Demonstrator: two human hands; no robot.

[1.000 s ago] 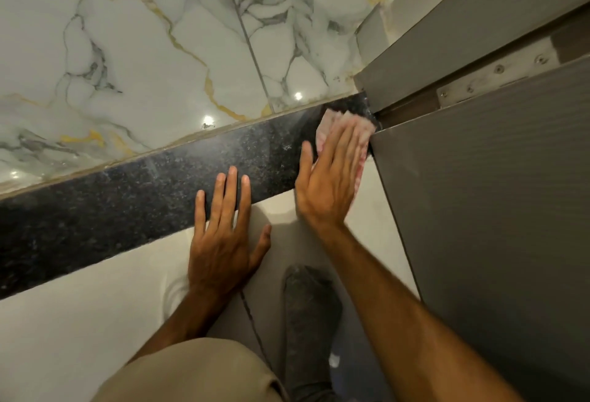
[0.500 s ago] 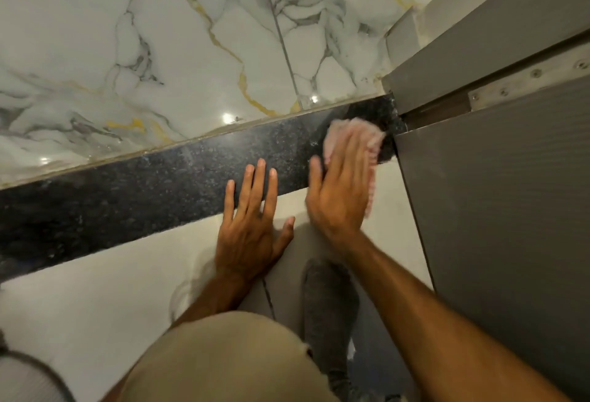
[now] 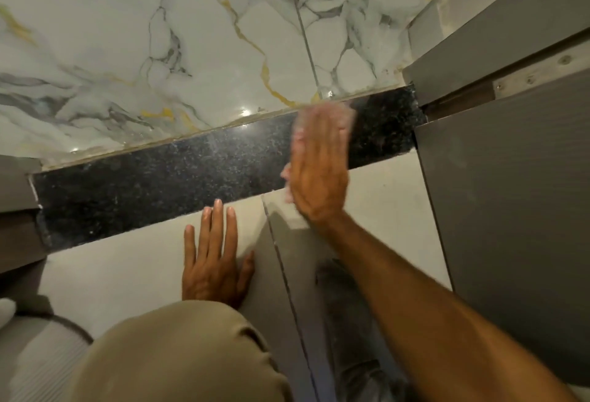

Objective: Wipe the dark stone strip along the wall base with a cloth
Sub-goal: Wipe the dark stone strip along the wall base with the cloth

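Because the right hand (image 3: 319, 171) is blurred with motion, the pink cloth (image 3: 343, 112) beneath it shows only as a smeared fringe past the fingertips and along the palm's edge; the hand lies flat, fingers together, pressing the cloth onto the dark stone strip (image 3: 178, 184) at the foot of the marble wall (image 3: 191, 50). The left hand (image 3: 214, 258) rests flat on the pale floor tile (image 3: 111, 267), fingers slightly spread, holding nothing, its wrist hidden behind a tan-clad knee (image 3: 178, 353). Since half a second ago the cloth has slid left, away from the grey door (image 3: 510, 210).
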